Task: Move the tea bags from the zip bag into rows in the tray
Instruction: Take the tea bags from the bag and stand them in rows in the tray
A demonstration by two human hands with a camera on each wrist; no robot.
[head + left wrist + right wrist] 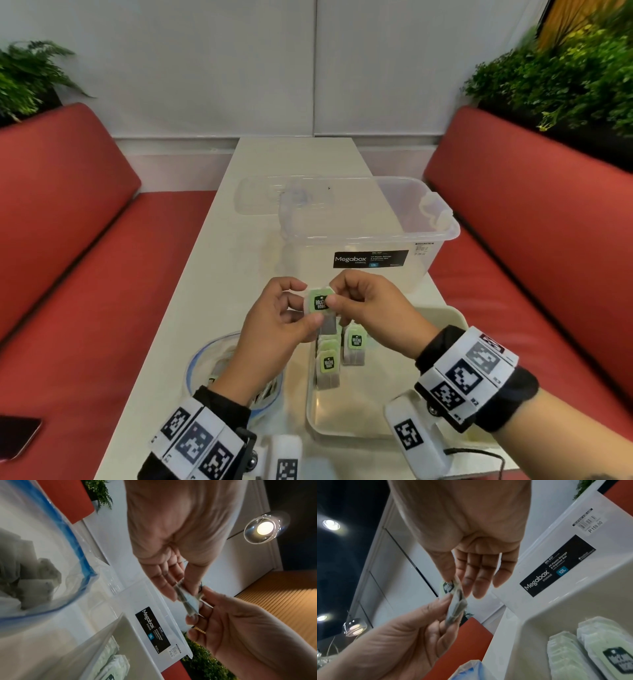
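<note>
Left hand [277, 320] and right hand [363, 301] both pinch one green-tagged paper tea bag [321, 306] above the beige plastic tray [346, 421].

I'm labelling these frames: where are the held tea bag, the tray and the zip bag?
held tea bag [321, 302], head view, green tag.
tray [342, 421], head view, bare floor.
zip bag [202, 353], head view, blue-edged rim.

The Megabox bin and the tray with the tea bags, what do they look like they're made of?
Megabox bin: clear, glossy plastic; the table shows through its walls, and its label reads PP plastic. Tray: looks like opaque cream plastic, smooth, with rounded molded corners.
</note>
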